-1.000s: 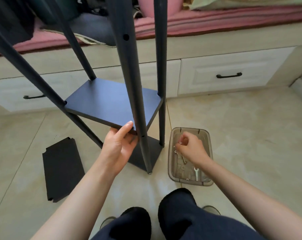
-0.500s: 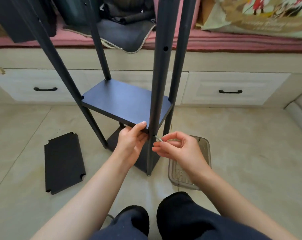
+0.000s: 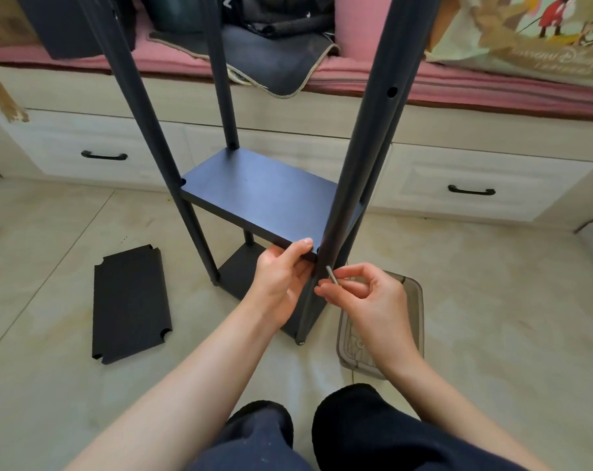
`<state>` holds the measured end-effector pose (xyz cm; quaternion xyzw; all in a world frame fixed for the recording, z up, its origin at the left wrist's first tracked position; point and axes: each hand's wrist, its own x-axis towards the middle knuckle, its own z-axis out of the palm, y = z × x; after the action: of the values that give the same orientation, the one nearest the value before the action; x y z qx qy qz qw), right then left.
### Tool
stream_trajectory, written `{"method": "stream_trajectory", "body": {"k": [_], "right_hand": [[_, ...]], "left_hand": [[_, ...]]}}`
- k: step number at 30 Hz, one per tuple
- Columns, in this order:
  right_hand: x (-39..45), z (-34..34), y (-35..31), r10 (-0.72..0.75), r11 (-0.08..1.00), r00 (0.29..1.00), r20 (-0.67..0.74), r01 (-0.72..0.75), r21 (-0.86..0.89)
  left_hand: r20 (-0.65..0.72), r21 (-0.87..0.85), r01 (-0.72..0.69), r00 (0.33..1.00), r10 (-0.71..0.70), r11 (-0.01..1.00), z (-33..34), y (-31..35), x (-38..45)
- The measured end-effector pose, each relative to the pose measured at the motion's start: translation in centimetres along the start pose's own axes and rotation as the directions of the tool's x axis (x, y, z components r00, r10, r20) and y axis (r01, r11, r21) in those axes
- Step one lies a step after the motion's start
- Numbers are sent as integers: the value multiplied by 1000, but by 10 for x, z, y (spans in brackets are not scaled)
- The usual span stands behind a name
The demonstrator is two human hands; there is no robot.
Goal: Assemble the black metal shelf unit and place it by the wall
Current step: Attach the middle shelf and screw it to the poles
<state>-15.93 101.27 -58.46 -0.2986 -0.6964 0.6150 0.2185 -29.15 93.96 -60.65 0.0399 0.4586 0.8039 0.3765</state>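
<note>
The black shelf frame stands on the floor with four posts; its near right post (image 3: 356,158) rises in front of me. A dark shelf panel (image 3: 264,195) sits between the posts, and a lower panel (image 3: 237,270) lies near the floor. My left hand (image 3: 281,277) grips the near edge of the shelf panel, thumb on top, beside the near right post. My right hand (image 3: 366,297) pinches a small silver screw (image 3: 332,275) with its tip close to the post, just below the panel's corner.
A loose black shelf panel (image 3: 130,302) lies flat on the tiled floor to the left. A clear plastic parts tray (image 3: 414,294) sits behind my right hand. White drawers (image 3: 471,190) and a pink-cushioned bench run along the back. My knees are at the bottom.
My right hand left the parts tray with a screw and brought it up to the near right post. My left hand stayed on the shelf panel's edge. The view shifted closer.
</note>
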Motion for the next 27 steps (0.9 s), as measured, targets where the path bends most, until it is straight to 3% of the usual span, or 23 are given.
{"method": "stream_trajectory", "body": {"k": [9, 27], "right_hand": [[2, 5, 2, -132, 984, 989, -66, 122, -128], [11, 11, 2, -100, 995, 992, -76, 99, -13]], "left_hand": [[35, -1, -15, 999, 15, 1000, -3, -2, 0], [51, -8, 2, 999, -2, 1000, -3, -1, 1]]}}
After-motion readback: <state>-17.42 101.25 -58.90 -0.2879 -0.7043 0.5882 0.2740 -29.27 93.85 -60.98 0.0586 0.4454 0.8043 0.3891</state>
